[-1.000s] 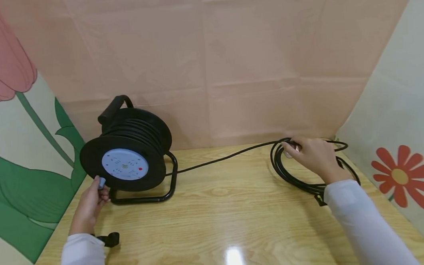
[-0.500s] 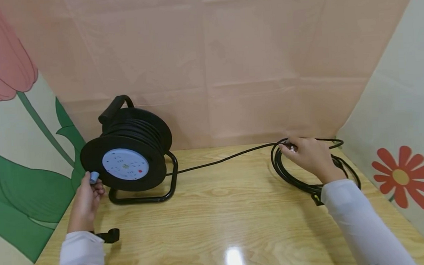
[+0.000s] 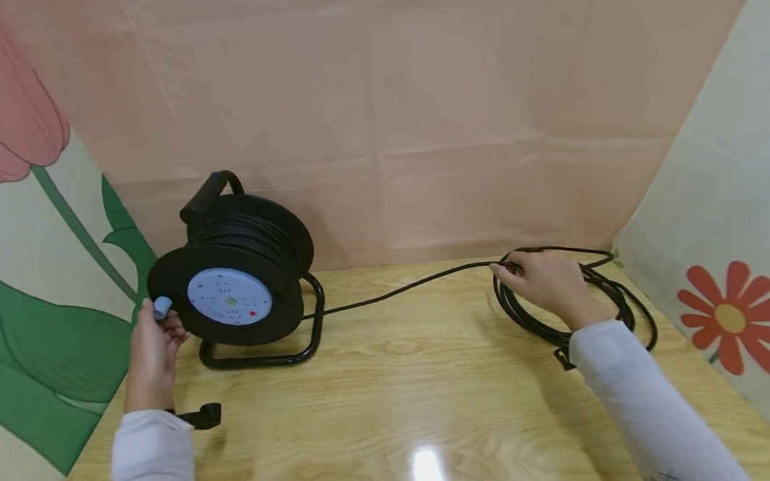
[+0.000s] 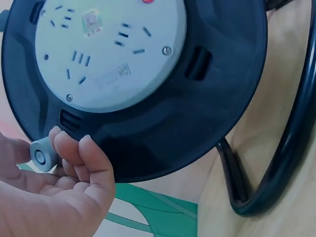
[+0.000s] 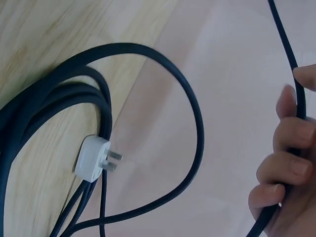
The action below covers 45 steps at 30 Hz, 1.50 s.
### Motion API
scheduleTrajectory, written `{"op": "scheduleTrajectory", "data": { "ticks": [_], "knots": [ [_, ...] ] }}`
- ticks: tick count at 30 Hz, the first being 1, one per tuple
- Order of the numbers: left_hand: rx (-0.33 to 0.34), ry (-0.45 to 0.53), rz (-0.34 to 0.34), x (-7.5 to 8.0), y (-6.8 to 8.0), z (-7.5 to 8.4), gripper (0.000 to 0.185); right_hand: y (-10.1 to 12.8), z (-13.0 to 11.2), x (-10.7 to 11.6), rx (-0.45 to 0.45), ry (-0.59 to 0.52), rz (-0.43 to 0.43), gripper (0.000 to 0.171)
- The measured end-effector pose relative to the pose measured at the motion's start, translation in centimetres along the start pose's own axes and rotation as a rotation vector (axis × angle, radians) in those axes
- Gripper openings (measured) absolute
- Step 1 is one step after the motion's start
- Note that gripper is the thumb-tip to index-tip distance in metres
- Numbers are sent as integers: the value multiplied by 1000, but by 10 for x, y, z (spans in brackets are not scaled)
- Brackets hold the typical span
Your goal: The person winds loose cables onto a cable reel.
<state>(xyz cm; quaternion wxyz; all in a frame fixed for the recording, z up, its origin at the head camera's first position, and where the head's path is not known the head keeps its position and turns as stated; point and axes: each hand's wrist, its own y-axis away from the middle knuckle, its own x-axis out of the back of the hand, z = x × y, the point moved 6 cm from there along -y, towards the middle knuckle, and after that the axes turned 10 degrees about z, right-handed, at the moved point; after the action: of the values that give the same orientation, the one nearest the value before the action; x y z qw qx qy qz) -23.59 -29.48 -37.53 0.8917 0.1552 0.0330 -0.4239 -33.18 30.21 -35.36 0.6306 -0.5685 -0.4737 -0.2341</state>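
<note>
A black cable reel with a pale socket face stands at the left on its tubular frame, cable wound round its drum. My left hand pinches the small grey-blue crank knob at the lower left of the reel's rim, thumb on one side and fingers on the other. From the reel, a black cable runs across the table to my right hand. There my fingers curl round it, as the right wrist view shows. Below that hand lies a loose coil of cable.
A white plug with metal prongs lies against the coil in the right wrist view. The wooden table backs onto a pinkish covering. Painted walls flank both sides, with a red flower at the right.
My left hand has carried the knob left and upward, turning the reel face clockwise as seen from the front. My right hand has shifted slightly left, and the coil's upper loop has changed shape.
</note>
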Motion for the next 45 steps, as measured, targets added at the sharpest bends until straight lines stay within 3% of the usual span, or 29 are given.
{"op": "scheduleTrajectory", "data": {
  "ticks": [4,6,12,19,22,27,30,35,37,42,45],
  "knots": [
    [-39,-3,18,-4,2,8,46,-3,-7,-4,-6,-41,-100,49],
    [-47,7,25,-5,3,11,45,-3,-11,-4,3,-49,-93,51],
    [-78,-1,29,-9,6,19,44,-5,-17,-1,31,50,43,57],
    [-145,-52,46,-15,12,26,41,-9,-27,-3,43,-56,-43,49],
    [-191,-98,53,-18,15,30,40,-11,-32,0,66,-73,-17,44],
    [-274,-171,65,-26,21,38,39,-12,-35,2,68,0,56,48],
    [-313,-216,94,-29,25,42,39,-14,-37,0,55,-9,33,47],
    [-373,-296,126,-34,30,45,39,-14,-46,-8,97,-84,-79,38],
    [-398,-339,127,-36,33,45,39,-12,-47,-11,102,-95,-108,43],
    [-475,-460,143,-40,38,49,45,-7,-43,-11,108,0,-26,55],
    [-534,-530,135,-43,41,53,50,-7,-43,-11,112,28,10,54]
  ]
}}
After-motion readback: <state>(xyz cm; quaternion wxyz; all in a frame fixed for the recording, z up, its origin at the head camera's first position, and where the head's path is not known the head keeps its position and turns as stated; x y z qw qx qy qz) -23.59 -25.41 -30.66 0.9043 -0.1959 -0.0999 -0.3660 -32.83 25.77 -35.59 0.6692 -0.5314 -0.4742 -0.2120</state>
